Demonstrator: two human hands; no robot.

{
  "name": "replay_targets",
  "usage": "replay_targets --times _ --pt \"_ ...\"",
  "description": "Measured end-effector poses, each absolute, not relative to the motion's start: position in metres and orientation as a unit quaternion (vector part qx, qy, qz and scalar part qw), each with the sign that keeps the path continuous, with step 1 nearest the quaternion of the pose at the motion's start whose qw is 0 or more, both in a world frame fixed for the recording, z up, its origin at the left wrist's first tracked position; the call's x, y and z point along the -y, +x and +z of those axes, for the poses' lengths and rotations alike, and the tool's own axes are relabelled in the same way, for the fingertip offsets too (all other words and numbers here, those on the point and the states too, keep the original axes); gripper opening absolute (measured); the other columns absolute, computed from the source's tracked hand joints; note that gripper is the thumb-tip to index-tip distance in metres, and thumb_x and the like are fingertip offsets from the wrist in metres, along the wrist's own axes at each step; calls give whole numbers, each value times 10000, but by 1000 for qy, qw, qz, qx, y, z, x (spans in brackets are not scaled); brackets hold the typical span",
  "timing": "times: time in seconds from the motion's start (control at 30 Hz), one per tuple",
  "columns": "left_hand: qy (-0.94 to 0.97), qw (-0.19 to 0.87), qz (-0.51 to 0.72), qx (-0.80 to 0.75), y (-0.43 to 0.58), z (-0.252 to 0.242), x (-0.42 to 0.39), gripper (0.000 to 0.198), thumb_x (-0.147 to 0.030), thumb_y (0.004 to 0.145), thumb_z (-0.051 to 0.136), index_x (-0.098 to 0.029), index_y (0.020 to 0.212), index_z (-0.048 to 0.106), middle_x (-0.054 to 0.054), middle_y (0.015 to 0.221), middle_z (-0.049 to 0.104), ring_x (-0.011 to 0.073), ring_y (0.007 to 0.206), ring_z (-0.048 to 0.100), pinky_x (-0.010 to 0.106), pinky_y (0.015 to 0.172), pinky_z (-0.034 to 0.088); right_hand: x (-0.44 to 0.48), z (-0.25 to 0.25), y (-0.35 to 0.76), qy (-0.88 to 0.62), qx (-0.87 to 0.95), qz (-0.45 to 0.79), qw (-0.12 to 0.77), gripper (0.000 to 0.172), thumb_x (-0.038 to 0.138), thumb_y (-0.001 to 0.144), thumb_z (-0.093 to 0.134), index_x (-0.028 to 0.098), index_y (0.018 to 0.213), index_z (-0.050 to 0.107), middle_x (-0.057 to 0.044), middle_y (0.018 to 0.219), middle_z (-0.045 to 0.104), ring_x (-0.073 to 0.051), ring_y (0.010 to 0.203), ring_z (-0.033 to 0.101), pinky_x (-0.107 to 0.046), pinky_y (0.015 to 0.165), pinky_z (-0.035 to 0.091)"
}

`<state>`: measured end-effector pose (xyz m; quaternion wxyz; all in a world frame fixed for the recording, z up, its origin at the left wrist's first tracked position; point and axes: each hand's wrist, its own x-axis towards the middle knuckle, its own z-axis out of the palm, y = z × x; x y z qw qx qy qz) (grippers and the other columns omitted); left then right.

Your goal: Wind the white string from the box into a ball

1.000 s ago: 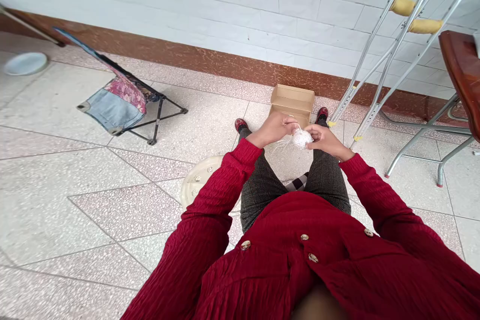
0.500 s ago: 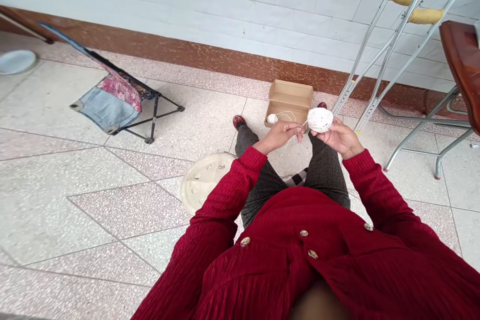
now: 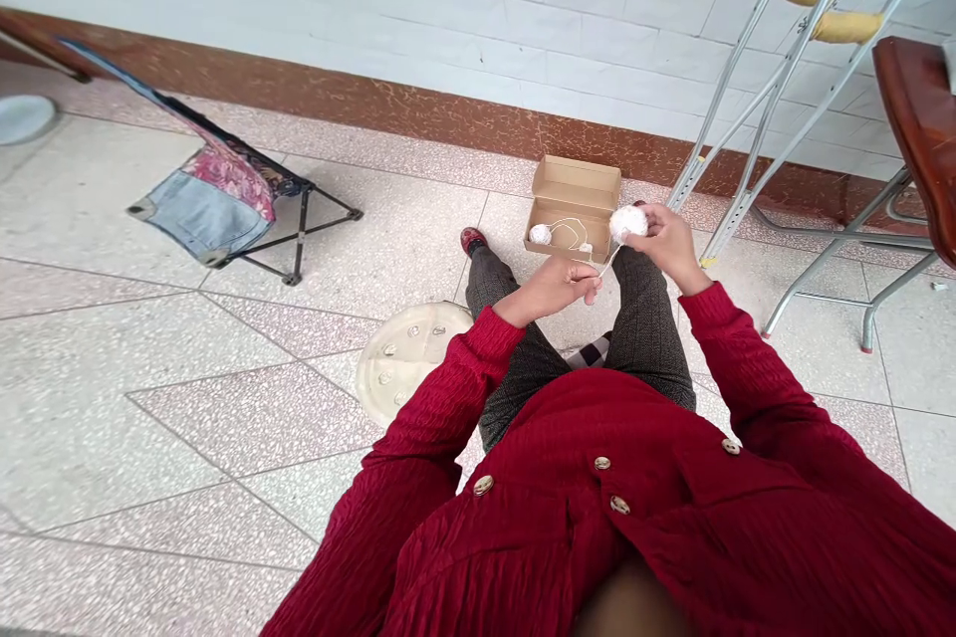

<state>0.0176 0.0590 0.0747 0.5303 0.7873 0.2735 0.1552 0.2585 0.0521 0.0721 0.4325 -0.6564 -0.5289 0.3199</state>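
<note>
A white ball of yarn (image 3: pixel 627 222) is gripped in my right hand (image 3: pixel 670 244), with the fingers around its right side. My left hand (image 3: pixel 557 287) pinches the strand of white yarn (image 3: pixel 610 261) that runs up to this ball. Beyond my hands, an open cardboard box (image 3: pixel 577 185) stands on the floor between my feet. Inside it lies a smaller white yarn ball (image 3: pixel 540 234) with loose loops of strand beside it.
A pale round stool (image 3: pixel 403 358) is by my left leg. Further left stands a folding chair (image 3: pixel 213 199). Metal crutches (image 3: pixel 769 100) lean on the tiled wall at right, next to a brown chair (image 3: pixel 915 129). A whitish basin (image 3: pixel 26 119) sits far left.
My right hand has turned over the yarn ball, its back now facing up more. My left hand has dropped slightly, and the strand between the hands is longer.
</note>
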Motion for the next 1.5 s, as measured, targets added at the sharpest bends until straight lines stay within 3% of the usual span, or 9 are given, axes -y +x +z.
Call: replay_targets --times 0.1,0.27,0.33,0.47,0.77,0.97,1.2,1.37,1.5 --pt "837 445 155 -277 22 87 -72 338 -262 937 526 -160 631 628 -10 643 620 123 642 546 274 727 435 -41 46 242 -649 580 325 369 457 301 627 820 184 1050 696 -42 907 724 -207 774 654 -382 769 546" --pt "884 309 211 -281 24 79 -106 248 -207 893 578 -191 661 665 -15 644 633 150 693 565 363 988 410 -11 45 223 -514 530 562 374 532 260 595 858 194 1098 698 -18 945 731 -173 808 666 -328 782 549" --pt "874 320 226 -286 25 71 -110 248 -218 904 579 -199 682 686 -6 684 669 159 733 596 360 1004 401 -4 58 223 -472 477 632 388 531 241 591 880 214 1094 710 -8 963 737 -164 836 675 -299 765 561" --pt "811 433 242 -311 28 57 -98 306 -293 941 569 -167 692 696 14 715 688 155 731 605 287 806 444 0 88 233 -450 384 659 465 518 236 597 910 243 1077 716 -11 1012 746 -164 843 699 -275 708 593" --pt "702 600 272 -270 30 46 -70 384 -406 971 544 -150 728 695 46 772 729 159 835 683 291 879 494 -22 121 241 -474 369 597 532 446 316 647 907 210 1025 697 -22 905 756 -160 697 720 -274 641 633" --pt "711 577 265 -302 19 44 -76 391 -431 958 546 -149 732 695 46 777 726 160 819 670 298 871 490 -28 135 240 -480 411 579 515 430 366 678 877 203 1020 673 -40 928 737 -173 730 706 -290 635 621" --pt "722 586 244 -276 19 50 -66 386 -374 967 530 -150 696 689 48 804 729 157 833 671 285 858 485 -52 124 240 -561 485 394 543 443 347 647 867 232 973 591 -38 961 687 -195 805 642 -305 619 540" --pt "722 594 224 -274 16 56 -64 386 -365 957 546 -148 676 696 51 756 730 151 774 666 272 791 493 -67 105 243 -623 567 240 482 445 315 657 821 234 1023 580 -44 987 655 -234 912 610 -372 793 516" --pt "733 579 220 -280 13 67 -69 348 -342 943 558 -149 694 707 35 721 722 139 739 648 262 761 484 -62 80 241 -664 630 205 346 411 293 658 789 213 1023 616 -42 909 667 -236 825 594 -375 768 474"
